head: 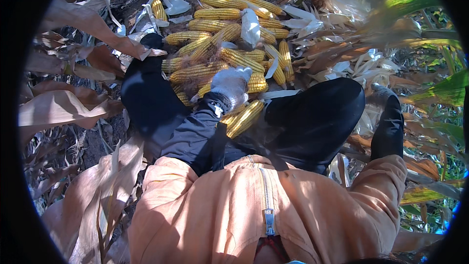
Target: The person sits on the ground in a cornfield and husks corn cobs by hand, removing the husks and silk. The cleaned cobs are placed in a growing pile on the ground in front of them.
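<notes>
Before me on the ground lies a pile of husked yellow corn cobs (212, 46), some with strands of silk on them. My left hand (231, 82), in a pale glove, is over the near side of this pile. Its fingers point away from me, and their undersides are hidden, so a grip cannot be made out. Two cobs (244, 119) lie between my legs, just below that wrist. Out beyond my right knee, my right hand (380, 94) is gloved too and blurred, close to dry husks (366, 68). What it touches is unclear.
My bent legs in dark trousers (315, 121) flank the pile. Pale loose husks (251, 25) lie on and around the cobs. Dry corn leaves (66, 106) crowd the left side. Green leaves (445, 90) reach in from the right, and a blurred leaf hangs at upper right.
</notes>
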Motion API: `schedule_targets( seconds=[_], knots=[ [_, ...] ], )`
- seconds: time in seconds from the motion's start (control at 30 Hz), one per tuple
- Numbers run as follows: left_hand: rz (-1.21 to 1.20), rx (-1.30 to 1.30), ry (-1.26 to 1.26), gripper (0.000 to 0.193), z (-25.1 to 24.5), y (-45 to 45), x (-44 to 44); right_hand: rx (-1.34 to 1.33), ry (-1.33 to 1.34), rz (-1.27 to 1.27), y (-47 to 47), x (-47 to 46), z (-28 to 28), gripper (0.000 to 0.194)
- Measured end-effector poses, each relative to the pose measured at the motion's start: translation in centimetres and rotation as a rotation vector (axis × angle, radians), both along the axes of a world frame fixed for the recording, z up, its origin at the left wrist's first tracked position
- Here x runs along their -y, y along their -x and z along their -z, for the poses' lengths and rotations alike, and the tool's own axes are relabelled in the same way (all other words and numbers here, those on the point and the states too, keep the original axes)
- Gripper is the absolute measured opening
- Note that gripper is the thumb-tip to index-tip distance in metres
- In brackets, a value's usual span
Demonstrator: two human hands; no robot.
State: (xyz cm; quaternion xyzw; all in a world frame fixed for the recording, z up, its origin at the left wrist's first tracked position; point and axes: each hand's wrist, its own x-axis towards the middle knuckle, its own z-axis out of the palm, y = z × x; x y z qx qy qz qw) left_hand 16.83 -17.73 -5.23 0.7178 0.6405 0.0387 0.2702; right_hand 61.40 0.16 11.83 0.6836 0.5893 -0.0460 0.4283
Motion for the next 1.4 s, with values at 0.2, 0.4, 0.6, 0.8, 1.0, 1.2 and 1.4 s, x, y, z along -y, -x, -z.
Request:
schedule_targets(
  seconds=[0.2, 0.4, 0.6, 0.8, 1.0, 1.2, 1.4],
  knots=[
    [-0.110, 0.147, 0.105, 0.084, 1.3, 1.1, -0.8, -0.084, -0.002, -0.412, 9.3, -1.2, -3.0, 0.040],
    [-0.573, 1.121, -0.082, 0.067, 1.0, 4.8, -1.7, -1.130, 0.024, -0.452, 22.0, 4.7, 3.0, 0.061],
    [-0.808, 1.151, -0.074, 0.043, 1.1, 5.5, -0.3, -1.667, 0.243, -0.153, 32.6, 10.8, 15.2, 0.089],
    [-0.841, 1.744, -0.316, 0.039, 2.2, 5.6, 0.1, -1.924, 0.446, 0.673, 35.2, 9.2, 16.1, 0.042],
    [-0.646, 2.256, -0.239, 0.048, 1.6, 7.2, -0.7, -2.155, 0.213, 0.909, 40.4, -1.5, 17.0, 0.048],
    [-0.744, 2.369, -0.078, 0.047, 0.4, 7.3, -0.7, -1.787, -0.001, 0.239, 39.6, -9.7, 18.3, 0.061],
    [-0.712, 2.493, -0.074, 0.047, -0.5, 7.8, -0.3, -0.709, -0.112, -1.148, 33.6, -7.8, 19.5, 0.076]
  ],
)
